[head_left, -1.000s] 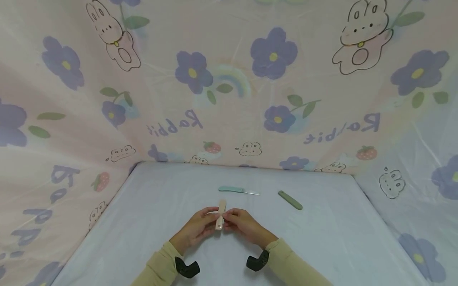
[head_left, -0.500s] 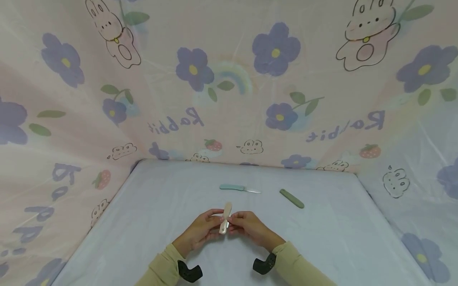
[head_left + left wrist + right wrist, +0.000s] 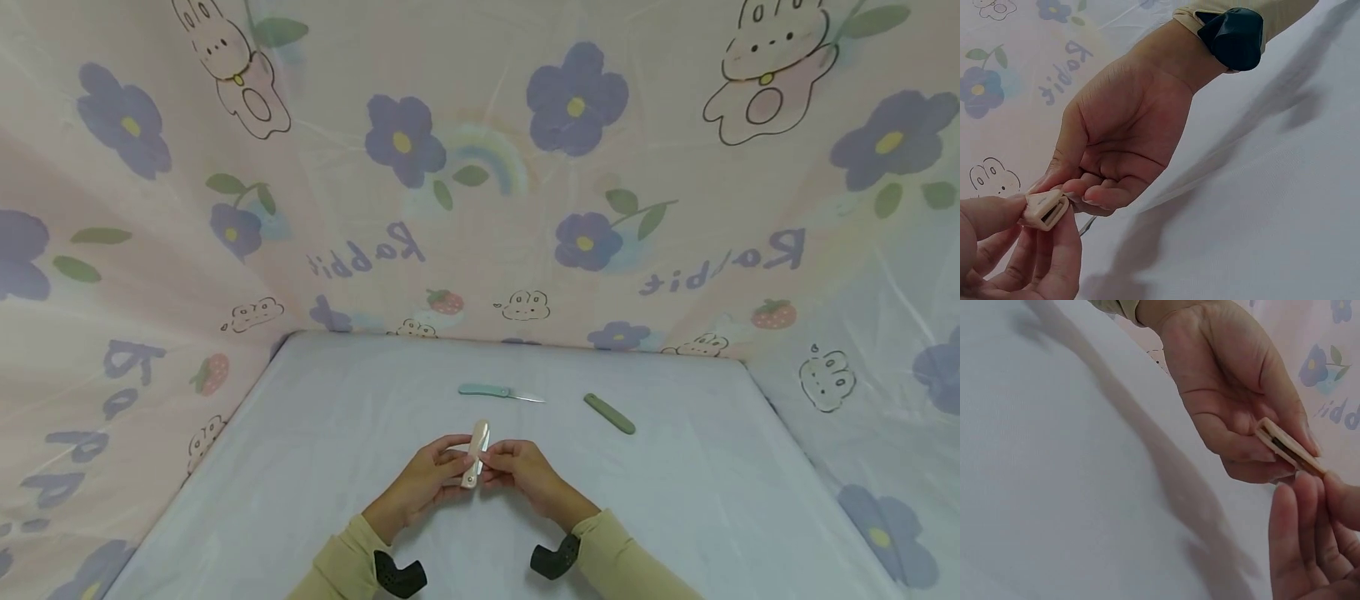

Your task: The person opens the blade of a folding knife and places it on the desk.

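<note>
A cream-handled folding knife [image 3: 476,472] is held up between both hands, its silver blade [image 3: 486,440] swung slightly out along the right side of the handle. My left hand [image 3: 422,483] grips the handle between thumb and fingers. From the other side, my right hand [image 3: 531,477] pinches at the blade with thumb and fingers. In the left wrist view the handle end [image 3: 1044,211] shows its slot. The right wrist view also shows the slotted handle [image 3: 1288,449] between the fingers. The blade's tip and the exact right-hand contact are too small to tell.
Beyond the hands lies a teal folding knife [image 3: 483,390] with its blade out to the right. A green folded knife [image 3: 609,414] lies to its right, with no blade showing. Both rest on the white table [image 3: 337,400]. Printed fabric walls [image 3: 480,208] enclose the back and sides.
The cream knife's blade has come out from the handle and shows more at its right side. Both hands and the knife have shifted slightly right in the view.
</note>
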Demonstrator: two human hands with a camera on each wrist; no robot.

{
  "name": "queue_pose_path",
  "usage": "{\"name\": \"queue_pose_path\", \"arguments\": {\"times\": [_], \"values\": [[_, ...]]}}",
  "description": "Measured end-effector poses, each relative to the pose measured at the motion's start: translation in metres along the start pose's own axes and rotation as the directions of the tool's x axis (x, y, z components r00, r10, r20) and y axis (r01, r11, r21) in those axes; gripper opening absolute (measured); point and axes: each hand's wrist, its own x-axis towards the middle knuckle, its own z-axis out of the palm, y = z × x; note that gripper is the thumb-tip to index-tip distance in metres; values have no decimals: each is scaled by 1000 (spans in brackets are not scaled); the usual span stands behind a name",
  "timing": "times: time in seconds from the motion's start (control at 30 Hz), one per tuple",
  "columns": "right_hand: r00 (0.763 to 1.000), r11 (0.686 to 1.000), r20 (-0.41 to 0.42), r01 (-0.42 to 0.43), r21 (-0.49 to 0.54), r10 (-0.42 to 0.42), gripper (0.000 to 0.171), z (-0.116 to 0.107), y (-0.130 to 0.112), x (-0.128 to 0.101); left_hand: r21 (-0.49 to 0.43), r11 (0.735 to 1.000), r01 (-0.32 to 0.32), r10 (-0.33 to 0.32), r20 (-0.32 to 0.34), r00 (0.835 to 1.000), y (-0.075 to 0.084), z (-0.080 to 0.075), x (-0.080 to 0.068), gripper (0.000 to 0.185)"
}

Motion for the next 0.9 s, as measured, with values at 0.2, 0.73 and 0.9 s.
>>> {"name": "queue_pose_path", "arguments": {"times": [0.2, 0.73, 0.9], "values": [[1000, 1000, -6, 20, -7, -20, 20, 0, 1, -1, -5, 1000, -13, 13, -11, 1000, 0, 1, -1, 49], [1000, 1000, -22, 16, -19, -16, 20, -1, 2, -4, 61, 998, -5, 6, -15, 1000, 1, 5, -4, 48], [999, 999, -45, 20, -45, -22, 27, -3, 1, -3, 92, 996, 8, -9, 13, 1000, 1, 7, -3, 44]]}}
